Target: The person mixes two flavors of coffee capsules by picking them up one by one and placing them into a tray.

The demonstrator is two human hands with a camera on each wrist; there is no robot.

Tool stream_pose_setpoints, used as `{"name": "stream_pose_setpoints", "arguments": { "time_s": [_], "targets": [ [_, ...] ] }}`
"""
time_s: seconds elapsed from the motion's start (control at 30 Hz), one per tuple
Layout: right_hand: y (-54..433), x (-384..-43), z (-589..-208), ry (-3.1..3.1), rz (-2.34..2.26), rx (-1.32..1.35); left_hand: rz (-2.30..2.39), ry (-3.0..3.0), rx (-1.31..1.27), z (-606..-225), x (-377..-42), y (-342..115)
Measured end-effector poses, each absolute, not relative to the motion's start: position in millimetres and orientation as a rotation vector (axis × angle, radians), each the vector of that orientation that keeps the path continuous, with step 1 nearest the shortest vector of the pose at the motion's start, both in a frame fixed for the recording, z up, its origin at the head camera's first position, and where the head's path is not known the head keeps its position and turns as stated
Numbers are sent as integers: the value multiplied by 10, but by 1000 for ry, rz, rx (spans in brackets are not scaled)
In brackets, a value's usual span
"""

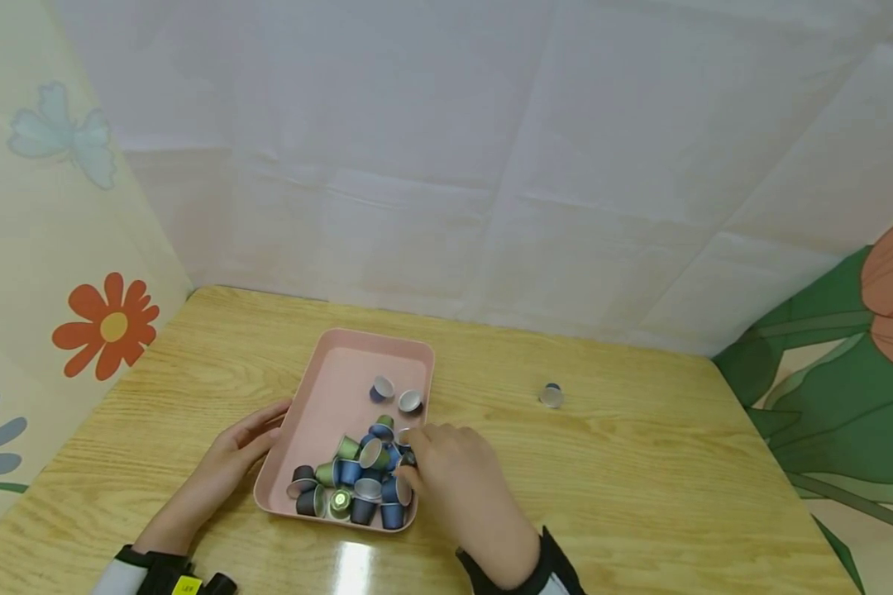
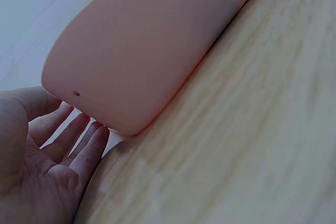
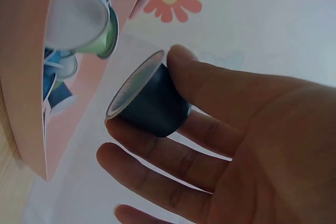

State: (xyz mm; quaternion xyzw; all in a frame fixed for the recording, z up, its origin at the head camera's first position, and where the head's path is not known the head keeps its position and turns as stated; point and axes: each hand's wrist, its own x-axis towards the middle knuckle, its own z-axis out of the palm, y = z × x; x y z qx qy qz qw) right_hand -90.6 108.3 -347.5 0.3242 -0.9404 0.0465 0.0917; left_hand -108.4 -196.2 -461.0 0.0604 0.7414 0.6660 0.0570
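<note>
A pink tray (image 1: 335, 384) holds a heap of coffee capsules (image 1: 350, 472) in blue, green and dark colours at its near end. Above the tray's right rim, my right hand (image 1: 457, 483) pinches a dark blue coffee capsule (image 3: 157, 103) between thumb and fingers, its pale lid tilted up in the right wrist view. My left hand (image 1: 231, 454) is at the tray's left side. In the left wrist view, its relaxed fingers (image 2: 94, 142) reach the edge of the tray wall.
Two capsules lie apart from the heap, farther back in the tray: one blue (image 1: 382, 389) and one dark (image 1: 410, 402). Another capsule (image 1: 551, 396) lies on the wooden table (image 1: 640, 463) to the right. A white cloth (image 1: 417, 165) hangs behind the table.
</note>
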Motion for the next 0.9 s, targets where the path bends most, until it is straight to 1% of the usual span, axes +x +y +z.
{"name": "stream_pose_setpoints", "arguments": {
  "time_s": [0.3,0.6,0.9],
  "targets": [
    [926,-797,-3549,-2739,44,1095,2018,2255,170,-4595,-1079,-1950],
    [867,-772,-3641,-2642,5,1123,2050,2253,195,-4591,-1076,-1935],
    [848,-776,-3705,-2568,-7,1116,2030,2246,161,-4589,-1076,-1939]
  ]
}}
